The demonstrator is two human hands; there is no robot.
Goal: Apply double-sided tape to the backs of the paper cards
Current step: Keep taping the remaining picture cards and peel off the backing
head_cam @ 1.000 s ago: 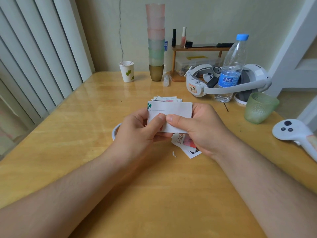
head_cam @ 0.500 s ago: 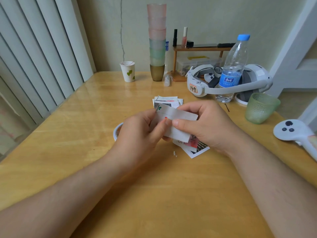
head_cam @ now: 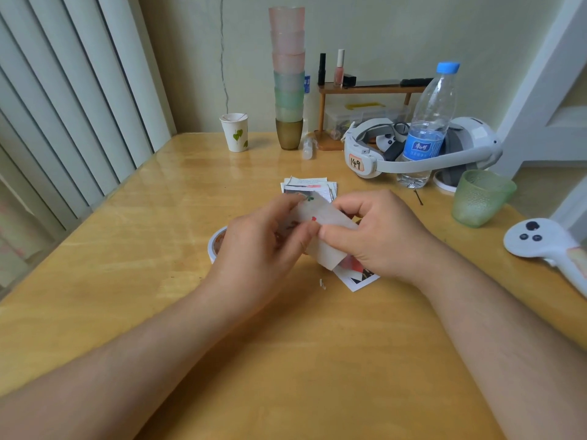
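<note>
Pinching one paper card (head_cam: 320,230) between left hand (head_cam: 263,246) and right hand (head_cam: 378,236), long axis tilted down-right, thumbs meeting mid-card.

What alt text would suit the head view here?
Both hands, left hand and right hand, pinch a blurred white paper card above a wooden table. A stack of cards lies just beyond, a tape roll shows by the left hand, and a water bottle stands behind.
</note>
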